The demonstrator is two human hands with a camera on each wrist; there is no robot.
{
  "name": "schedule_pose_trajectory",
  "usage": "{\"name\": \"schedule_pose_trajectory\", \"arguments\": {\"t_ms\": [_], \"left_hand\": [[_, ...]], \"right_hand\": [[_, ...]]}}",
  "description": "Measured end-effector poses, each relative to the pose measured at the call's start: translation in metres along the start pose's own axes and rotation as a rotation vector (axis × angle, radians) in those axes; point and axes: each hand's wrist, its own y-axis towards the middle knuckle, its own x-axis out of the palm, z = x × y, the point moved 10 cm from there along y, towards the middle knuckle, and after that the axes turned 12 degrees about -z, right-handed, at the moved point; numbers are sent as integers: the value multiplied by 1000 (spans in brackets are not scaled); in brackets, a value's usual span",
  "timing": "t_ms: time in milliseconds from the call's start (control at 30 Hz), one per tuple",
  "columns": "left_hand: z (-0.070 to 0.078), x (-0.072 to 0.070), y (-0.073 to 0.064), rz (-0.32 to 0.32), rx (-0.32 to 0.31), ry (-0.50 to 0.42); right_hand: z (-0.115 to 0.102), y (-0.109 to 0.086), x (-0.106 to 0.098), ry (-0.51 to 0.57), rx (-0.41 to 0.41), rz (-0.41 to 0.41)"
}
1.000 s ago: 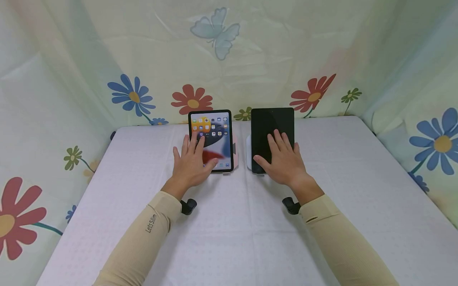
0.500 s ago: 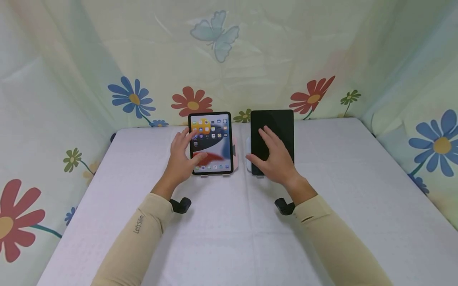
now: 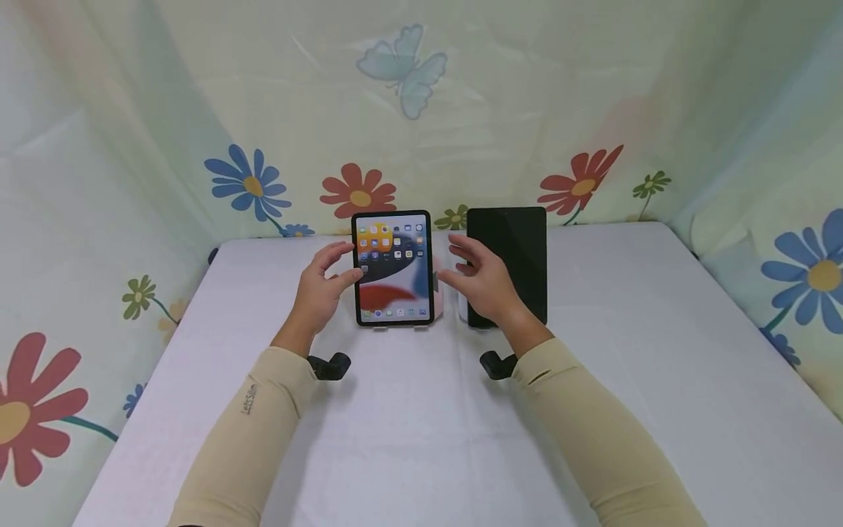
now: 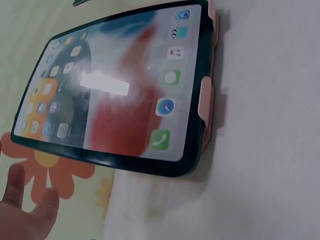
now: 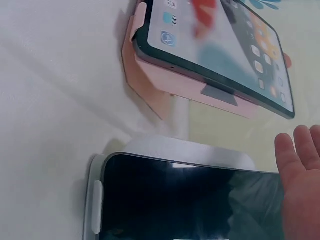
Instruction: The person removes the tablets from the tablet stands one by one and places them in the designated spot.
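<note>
Curtain (image 3: 494,95): pale, printed with flowers (image 3: 360,198) and a butterfly (image 3: 403,71), filling the scene beyond left hand (image 3: 317,289) and right hand (image 3: 490,282).
Table (image 3: 421,432): white, stretching out below the grip.
Sleeves (image 3: 246,424): 2, beige, reaching in from the near side behind the hands.
Lit tablet (image 3: 395,282): here it is, tilted up between the 2 hands, rows of icons glowing!
Dark tablet (image 3: 520,252): tilted too, screen black, partly hidden behind right hand.
Right hand: thumb and fingers spread, pinching nothing, tips facing the lit tablet's edge and just beside it; contact with the dark tablet, can't tell.
Left hand: spread as well, nothing pinched; the head view has the thumb tip overlapping the lit tablet's edge, but the wrist view shows a gap.
Pink stand (image 5: 180,87): propping the lit tablet, near right hand's fingertips.
Pale stand (image 5: 190,150): under the dark tablet, peeking out below right hand's fingers.
Wrist cameras (image 3: 331,367): 2, black, just behind the hands.
</note>
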Motion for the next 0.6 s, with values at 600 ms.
{"name": "schedule_pose_trajectory", "arguments": {"t_ms": [600], "left_hand": [[-22,-5,17,8,-117,-56]], "right_hand": [[11,29,14,1,60,-35]]}}
